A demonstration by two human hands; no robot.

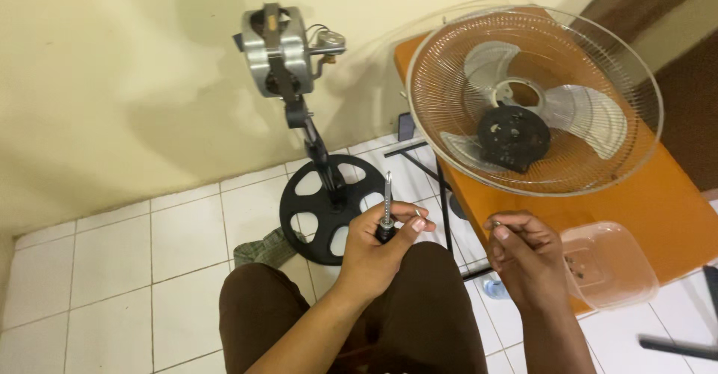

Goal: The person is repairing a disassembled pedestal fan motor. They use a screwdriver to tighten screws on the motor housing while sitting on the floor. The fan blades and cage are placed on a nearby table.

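Screwdriver (pixel 387 203): upright in our left hand (pixel 378 250), shaft pointing up above the fingers (pixel 407 213), which are clenched around the dark handle.
Right hand (pixel 523 258): fingertips pinched together on something tiny, likely a screw; too small for us to tell for sure.
Done so far: we judge the fan is well stripped; the grille with blades (pixel 535 101) lies flat on the orange table (pixel 673 202), beyond our right fingers, and the motor (pixel 278 51) stands bare on its stand (pixel 329 202), beyond the left.
Left to do: we cannot tell which further parts are to come off.
Clear tub (pixel 606 265): just beside our right hand, at the table's near edge, small dark bits inside.
Open room: tiled floor (pixel 112 269) well out from our left fingers; between the hands, only our knee (pixel 404 307) below.
Edges: table corner and grille rim near our right fingers; wall behind the motor.
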